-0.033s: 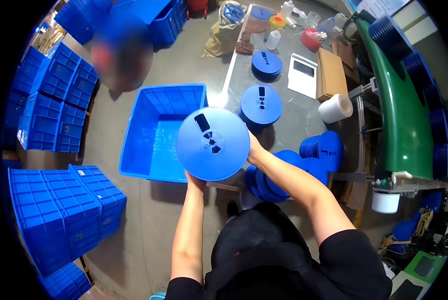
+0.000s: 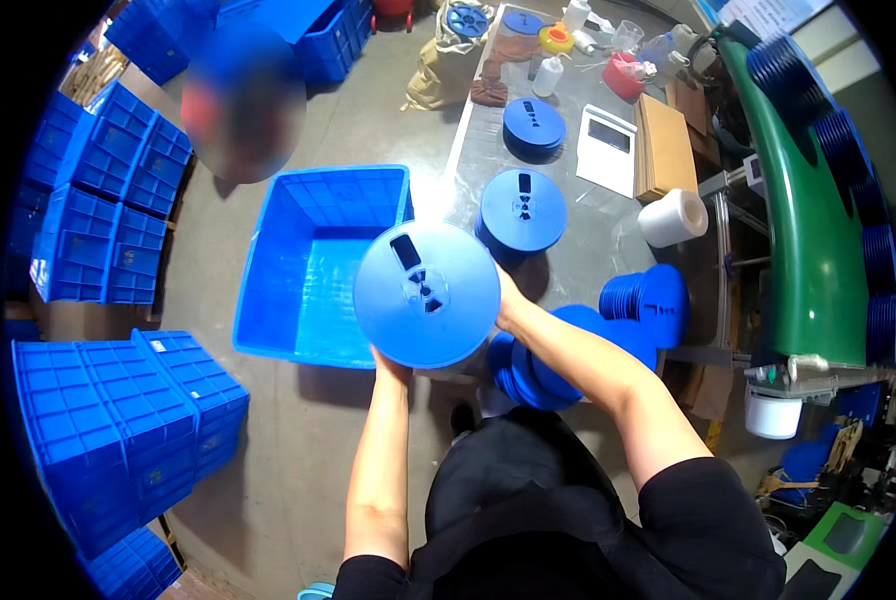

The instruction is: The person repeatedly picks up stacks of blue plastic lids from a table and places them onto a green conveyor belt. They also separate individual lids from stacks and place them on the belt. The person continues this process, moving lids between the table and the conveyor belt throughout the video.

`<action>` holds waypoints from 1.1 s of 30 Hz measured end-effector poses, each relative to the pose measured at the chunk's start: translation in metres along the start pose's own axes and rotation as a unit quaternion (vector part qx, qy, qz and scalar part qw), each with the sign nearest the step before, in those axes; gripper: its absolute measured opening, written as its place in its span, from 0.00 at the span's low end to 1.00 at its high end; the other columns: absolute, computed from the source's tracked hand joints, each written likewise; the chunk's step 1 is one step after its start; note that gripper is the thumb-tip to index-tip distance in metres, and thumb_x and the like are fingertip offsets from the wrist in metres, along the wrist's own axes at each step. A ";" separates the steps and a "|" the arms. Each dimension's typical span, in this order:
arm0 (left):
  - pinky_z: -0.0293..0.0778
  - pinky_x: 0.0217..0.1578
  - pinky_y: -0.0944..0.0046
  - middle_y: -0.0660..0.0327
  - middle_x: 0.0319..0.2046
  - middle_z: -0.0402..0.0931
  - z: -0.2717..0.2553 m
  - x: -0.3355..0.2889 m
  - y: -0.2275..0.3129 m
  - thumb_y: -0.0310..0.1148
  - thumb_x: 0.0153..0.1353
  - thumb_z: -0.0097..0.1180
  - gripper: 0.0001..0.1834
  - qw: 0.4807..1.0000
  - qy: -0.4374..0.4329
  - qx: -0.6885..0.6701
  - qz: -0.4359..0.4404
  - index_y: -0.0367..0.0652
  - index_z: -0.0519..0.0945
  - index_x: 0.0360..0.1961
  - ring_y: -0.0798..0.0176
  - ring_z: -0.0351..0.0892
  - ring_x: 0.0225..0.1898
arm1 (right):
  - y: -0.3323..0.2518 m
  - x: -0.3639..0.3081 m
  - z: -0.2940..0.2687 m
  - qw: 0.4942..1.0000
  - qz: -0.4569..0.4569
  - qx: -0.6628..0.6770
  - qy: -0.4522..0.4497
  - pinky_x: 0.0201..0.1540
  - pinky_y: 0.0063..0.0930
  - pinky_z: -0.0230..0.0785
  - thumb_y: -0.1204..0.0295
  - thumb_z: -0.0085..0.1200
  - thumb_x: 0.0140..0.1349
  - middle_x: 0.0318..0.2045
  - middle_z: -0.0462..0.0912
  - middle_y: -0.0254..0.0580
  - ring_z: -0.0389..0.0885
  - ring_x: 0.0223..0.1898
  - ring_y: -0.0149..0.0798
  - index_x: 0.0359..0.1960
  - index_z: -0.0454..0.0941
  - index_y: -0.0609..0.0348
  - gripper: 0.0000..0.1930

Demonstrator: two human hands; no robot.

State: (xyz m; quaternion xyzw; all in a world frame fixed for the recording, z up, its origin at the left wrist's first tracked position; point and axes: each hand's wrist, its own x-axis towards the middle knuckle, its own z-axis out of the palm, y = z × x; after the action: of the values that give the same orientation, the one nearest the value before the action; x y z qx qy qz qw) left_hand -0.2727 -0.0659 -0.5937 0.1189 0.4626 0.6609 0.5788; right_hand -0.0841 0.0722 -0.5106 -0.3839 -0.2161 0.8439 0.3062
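Observation:
Between my two hands is a round blue plastic reel (image 2: 428,325), face up, with a dark slot and small openings about its hub. My left hand (image 2: 392,367) grips its near edge from below. At the right edge my right hand (image 2: 509,302) holds on; the fingers of both hands are largely hidden under the reel. Just behind and to the left stands an open blue bin (image 2: 251,270), and the reel overlaps its near right corner in view. Beyond my right hand, a stack of blue reels (image 2: 523,212) stands on the grey table (image 2: 593,235).
Another reel stack (image 2: 534,125) is farther back. Fallen reels (image 2: 623,300) lie by my right forearm. A white roll (image 2: 673,217), brown cardboard (image 2: 665,150) and a green machine (image 2: 803,250) are right. Blue crates (image 2: 118,420) stand left; a blurred person (image 2: 243,105) is at the far left.
The view has shifted slightly, and the reel sits a touch lower in the picture. Both hands keep the same hold on it.

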 end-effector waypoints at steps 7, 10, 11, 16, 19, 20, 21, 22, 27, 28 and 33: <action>0.67 0.50 0.59 0.58 0.48 0.70 -0.021 0.054 -0.091 0.52 0.64 0.37 0.27 0.995 0.027 -0.060 -0.081 0.43 0.67 0.53 0.59 0.69 0.48 | 0.032 0.076 -0.078 0.990 0.084 0.044 0.106 0.38 0.32 0.73 0.62 0.44 0.62 0.34 0.76 0.38 0.76 0.37 0.36 0.40 0.71 0.52 0.11; 0.66 0.51 0.58 0.58 0.48 0.70 -0.031 0.072 -0.108 0.55 0.64 0.36 0.29 0.996 0.012 0.070 -0.062 0.43 0.67 0.54 0.58 0.69 0.49 | 0.048 0.099 -0.108 0.978 0.135 0.114 0.107 0.38 0.34 0.74 0.64 0.44 0.61 0.33 0.77 0.39 0.77 0.35 0.37 0.39 0.71 0.52 0.10; 0.66 0.52 0.58 0.58 0.49 0.70 -0.034 0.078 -0.113 0.55 0.64 0.35 0.29 0.990 -0.001 0.129 -0.052 0.43 0.67 0.55 0.58 0.68 0.49 | 0.049 0.104 -0.114 0.972 0.154 0.143 0.102 0.38 0.35 0.74 0.64 0.44 0.60 0.33 0.77 0.40 0.77 0.35 0.38 0.39 0.71 0.52 0.10; 0.64 0.53 0.57 0.58 0.50 0.69 -0.047 0.107 -0.126 0.59 0.63 0.34 0.33 0.920 -0.055 0.387 0.011 0.44 0.65 0.56 0.57 0.67 0.50 | 0.029 0.102 -0.096 0.973 0.173 0.097 0.114 0.43 0.33 0.72 0.62 0.41 0.64 0.41 0.79 0.43 0.78 0.41 0.39 0.46 0.74 0.57 0.16; 0.62 0.55 0.56 0.57 0.52 0.67 -0.044 0.115 -0.123 0.60 0.63 0.33 0.34 0.938 -0.036 0.344 0.001 0.44 0.64 0.58 0.55 0.65 0.52 | 0.057 0.116 -0.127 0.981 0.163 0.012 -0.102 0.44 0.34 0.72 0.59 0.41 0.64 0.42 0.78 0.42 0.77 0.42 0.36 0.48 0.73 0.58 0.18; 0.61 0.55 0.56 0.57 0.53 0.66 -0.044 0.111 -0.124 0.60 0.62 0.32 0.34 0.952 -0.018 0.304 -0.004 0.44 0.63 0.58 0.55 0.65 0.53 | 0.061 0.123 -0.138 0.971 0.159 -0.031 -0.173 0.44 0.35 0.72 0.58 0.41 0.65 0.42 0.78 0.41 0.76 0.43 0.35 0.49 0.72 0.58 0.19; 0.61 0.56 0.55 0.57 0.54 0.65 -0.039 0.111 -0.122 0.60 0.62 0.32 0.34 0.964 -0.022 0.265 -0.018 0.44 0.63 0.58 0.55 0.64 0.54 | 0.059 0.119 -0.145 0.976 0.153 -0.027 -0.150 0.43 0.34 0.72 0.57 0.41 0.65 0.42 0.78 0.40 0.76 0.43 0.33 0.49 0.72 0.56 0.19; 0.60 0.56 0.55 0.56 0.54 0.65 -0.035 0.110 -0.121 0.61 0.62 0.32 0.35 0.978 -0.015 0.205 -0.034 0.44 0.63 0.59 0.54 0.63 0.54 | 0.055 0.117 -0.148 0.978 0.156 -0.031 -0.134 0.43 0.34 0.72 0.55 0.41 0.65 0.42 0.78 0.39 0.76 0.43 0.32 0.49 0.72 0.54 0.20; 0.56 0.58 0.53 0.55 0.58 0.62 -0.009 0.090 -0.089 0.62 0.62 0.30 0.37 0.995 0.020 -0.021 -0.091 0.44 0.60 0.61 0.53 0.60 0.58 | 0.034 0.101 -0.131 0.935 0.237 -0.170 0.202 0.32 0.23 0.66 0.48 0.38 0.65 0.38 0.77 0.29 0.73 0.37 0.25 0.45 0.72 0.37 0.16; 0.55 0.59 0.53 0.55 0.58 0.61 -0.002 0.079 -0.081 0.62 0.62 0.30 0.37 0.993 0.050 -0.043 -0.100 0.44 0.60 0.61 0.52 0.60 0.58 | 0.014 0.093 -0.125 0.931 0.282 -0.169 0.159 0.31 0.26 0.62 0.51 0.35 0.66 0.36 0.75 0.29 0.70 0.37 0.26 0.44 0.72 0.41 0.16; 0.38 0.64 0.48 0.53 0.66 0.45 0.010 0.013 -0.069 0.66 0.59 0.29 0.42 0.977 0.175 0.014 -0.119 0.47 0.53 0.65 0.49 0.43 0.67 | -0.010 0.028 -0.121 0.939 0.231 -0.184 0.176 0.24 0.28 0.50 0.53 0.41 0.64 0.15 0.60 0.30 0.56 0.19 0.29 0.26 0.70 0.50 0.17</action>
State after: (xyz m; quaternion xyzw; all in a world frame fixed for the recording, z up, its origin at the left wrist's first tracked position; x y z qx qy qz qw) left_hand -0.2247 -0.0565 -0.6449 -0.0469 0.5765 0.5915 0.5618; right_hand -0.0002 0.1140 -0.5930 -0.6151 -0.2153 0.7562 0.0598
